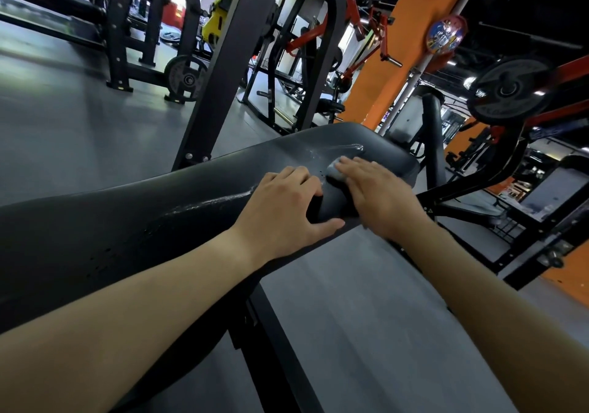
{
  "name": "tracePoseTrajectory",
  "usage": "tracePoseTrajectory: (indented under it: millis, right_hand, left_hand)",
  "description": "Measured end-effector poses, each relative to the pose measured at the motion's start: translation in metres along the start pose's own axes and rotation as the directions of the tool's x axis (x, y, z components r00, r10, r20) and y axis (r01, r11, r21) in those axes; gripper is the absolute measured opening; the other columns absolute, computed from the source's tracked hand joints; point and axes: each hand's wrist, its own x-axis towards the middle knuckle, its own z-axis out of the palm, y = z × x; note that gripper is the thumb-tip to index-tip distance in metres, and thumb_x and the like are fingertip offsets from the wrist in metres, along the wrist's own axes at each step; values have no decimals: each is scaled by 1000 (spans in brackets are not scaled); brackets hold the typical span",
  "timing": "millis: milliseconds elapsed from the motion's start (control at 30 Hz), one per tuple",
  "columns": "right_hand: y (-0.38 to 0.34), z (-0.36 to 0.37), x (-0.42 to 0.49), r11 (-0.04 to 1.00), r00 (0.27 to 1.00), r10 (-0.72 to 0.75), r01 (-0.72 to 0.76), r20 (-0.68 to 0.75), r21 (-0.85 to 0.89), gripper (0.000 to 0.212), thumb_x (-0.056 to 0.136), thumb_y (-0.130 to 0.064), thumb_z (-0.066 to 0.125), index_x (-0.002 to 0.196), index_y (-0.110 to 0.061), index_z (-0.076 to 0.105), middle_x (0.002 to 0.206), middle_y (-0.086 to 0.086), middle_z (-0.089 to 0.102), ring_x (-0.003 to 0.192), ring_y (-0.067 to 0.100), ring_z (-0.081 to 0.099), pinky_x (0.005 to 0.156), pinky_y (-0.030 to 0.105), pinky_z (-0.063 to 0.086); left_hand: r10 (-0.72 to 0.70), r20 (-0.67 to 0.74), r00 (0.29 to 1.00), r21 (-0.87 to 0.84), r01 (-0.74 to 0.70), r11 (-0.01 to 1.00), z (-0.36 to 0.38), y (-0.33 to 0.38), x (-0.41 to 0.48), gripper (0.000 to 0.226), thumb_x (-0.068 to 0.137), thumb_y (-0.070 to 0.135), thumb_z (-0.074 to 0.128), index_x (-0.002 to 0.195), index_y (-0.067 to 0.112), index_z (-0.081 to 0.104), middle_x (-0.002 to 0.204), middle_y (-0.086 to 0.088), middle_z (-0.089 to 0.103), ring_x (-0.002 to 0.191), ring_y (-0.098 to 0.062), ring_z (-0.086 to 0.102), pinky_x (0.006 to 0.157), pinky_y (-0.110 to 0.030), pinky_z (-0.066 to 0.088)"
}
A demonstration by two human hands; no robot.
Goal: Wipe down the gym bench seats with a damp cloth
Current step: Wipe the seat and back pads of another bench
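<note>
Head view: looks down on long black bench seat [127, 221], wet streaks [338, 150] toward far end. Grips near edge with left hand [283, 202], fingers curled over padding, probably for steadying. With right hand [379, 196], fingers straight, presses grey cloth [334, 170] near far end, apparently for wiping.

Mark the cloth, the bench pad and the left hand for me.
cloth [334, 169]: head view, on the grey corner left uncovered.
bench pad [143, 224]: head view, on the bare black top surface.
left hand [282, 210]: head view, on the back of the hand.
</note>
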Motion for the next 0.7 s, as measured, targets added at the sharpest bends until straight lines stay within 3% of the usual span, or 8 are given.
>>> tracePoseTrajectory:
  millis: [100, 200, 267, 333, 467, 600, 700]
  right_hand:
    - [17, -18, 24, 973, 974, 228, -228, -2, 30, 45, 110, -28, 30, 152, -31, 44, 162, -10, 36, 149, 18, 33, 121, 40, 28]
    - [27, -26, 43, 933, 933, 360, -360, -3, 19, 43, 108, -27, 30, 146, -32, 50, 152, 0, 50, 132, 32, 51, 95, 42, 42]
    - [24, -23, 50, 949, 949, 316, -316, -15, 9, 39, 107, -26, 31, 136, -27, 57, 138, 3, 57, 122, 33, 56, 90, 42, 42]
    - [17, -15, 51, 971, 971, 240, -240, -8, 21, 37, 104, -22, 31, 128, -24, 58, 127, 2, 60, 120, 32, 56, 95, 44, 45]
    - [-6, -4, 27, 998, 997, 54, -56, 58, 24, 45, 108, -26, 35, 150, -27, 48, 160, -5, 41, 150, 20, 32, 121, 39, 25]
    - [-14, 0, -3, 995, 996, -81, 77, 46, 70, 45, 109, -28, 34, 153, -30, 43, 161, -11, 38, 151, 10, 26, 126, 36, 19]
    - [2, -5, 3, 996, 999, -40, 40, -3, 85, 43, 108, -27, 36, 148, -32, 49, 156, -13, 45, 147, 9, 34, 124, 38, 24]
  left_hand:
    - [-6, -2, 1000, -20, 6, 1000, 0, 0, 0, 59, 84, 77, 53, 105, 22, 63, 102, 6, 59, 98, -14, 54, 93, -38, 48]
    - [-7, -6, 1000, -29, 7, 1000, 0, 0, -1, 58, 85, 76, 53, 105, 23, 63, 103, 7, 58, 98, -13, 54, 93, -37, 48]
    - [-4, -13, 1000, -31, 4, 1000, 1, -1, 0, 58, 85, 76, 54, 105, 23, 63, 103, 7, 58, 97, -12, 54, 93, -37, 48]
    - [-6, -20, 1000, -45, 5, 999, 1, -1, -1, 58, 84, 76, 55, 105, 22, 63, 102, 7, 58, 97, -13, 54, 93, -37, 47]
    - [-7, -17, 1000, -44, 7, 999, 2, -2, 0, 59, 84, 76, 55, 105, 22, 64, 101, 7, 57, 96, -13, 53, 91, -37, 48]
    - [0, -15, 1000, -30, 0, 1000, 2, -2, 0, 59, 85, 76, 53, 106, 23, 64, 101, 7, 58, 95, -12, 54, 89, -37, 49]
    - [-6, -22, 1000, -40, 5, 999, 3, -2, 0, 59, 84, 77, 54, 106, 23, 65, 102, 7, 58, 96, -12, 54, 91, -37, 49]
